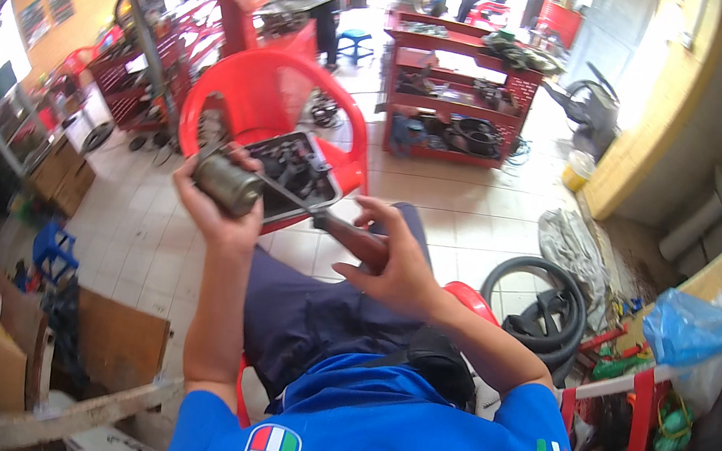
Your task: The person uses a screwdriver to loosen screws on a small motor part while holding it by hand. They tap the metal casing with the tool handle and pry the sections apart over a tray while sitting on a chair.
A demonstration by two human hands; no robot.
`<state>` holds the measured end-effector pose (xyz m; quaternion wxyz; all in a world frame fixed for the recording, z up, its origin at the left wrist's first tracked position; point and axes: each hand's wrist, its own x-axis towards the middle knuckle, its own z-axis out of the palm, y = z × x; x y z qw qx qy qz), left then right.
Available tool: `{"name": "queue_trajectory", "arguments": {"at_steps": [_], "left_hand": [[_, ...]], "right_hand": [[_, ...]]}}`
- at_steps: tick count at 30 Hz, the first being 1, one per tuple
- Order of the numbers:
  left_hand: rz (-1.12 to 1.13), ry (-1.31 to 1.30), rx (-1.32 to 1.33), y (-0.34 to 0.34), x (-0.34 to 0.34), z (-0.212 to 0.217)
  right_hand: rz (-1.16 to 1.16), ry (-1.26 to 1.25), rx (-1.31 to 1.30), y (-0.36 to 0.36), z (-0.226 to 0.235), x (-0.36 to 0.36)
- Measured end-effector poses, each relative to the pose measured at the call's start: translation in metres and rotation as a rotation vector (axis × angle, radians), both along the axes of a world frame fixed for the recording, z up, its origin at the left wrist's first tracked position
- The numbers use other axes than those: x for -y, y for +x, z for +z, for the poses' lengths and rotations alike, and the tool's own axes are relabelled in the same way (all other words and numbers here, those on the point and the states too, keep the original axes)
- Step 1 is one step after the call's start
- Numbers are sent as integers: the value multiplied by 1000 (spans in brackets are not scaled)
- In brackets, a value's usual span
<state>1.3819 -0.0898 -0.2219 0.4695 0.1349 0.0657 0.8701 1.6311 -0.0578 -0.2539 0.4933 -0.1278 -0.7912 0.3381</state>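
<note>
we grip a grimy metal cylinder (228, 184) in our left hand (211, 207); our right hand (388, 263) closes round a screwdriver (324, 217), tip at the cylinder. it looks still assembled; parts tray (330, 185) waits on the red chair (261, 82).

Screwdriver (324, 217) handle hidden in right hand (388, 263); tray (294, 172) contents too blurred to identify

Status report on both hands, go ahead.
Left hand grips grey metal cylinder. Right hand holds dark-handled screwdriver, tip at cylinder. Nothing between them.
</note>
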Motion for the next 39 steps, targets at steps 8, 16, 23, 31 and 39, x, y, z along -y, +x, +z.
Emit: {"name": "queue_trajectory", "arguments": {"at_steps": [8,16,23,31,39], "left_hand": [[178,-99,-2,37,-4,13],[61,-51,-94,4,-2,-2],[238,-166,20,43,-3,21],[-10,-33,-62,14,1,3],[165,-125,30,24,-1,14]], "right_hand": [[-83,-27,-64,6,-19,-5],[-14,-47,34,9,6,3],[-31,-82,-39,8,0,5],[117,-416,150,11,5,-3],[-46,257,115,12,-5,-3]]}}
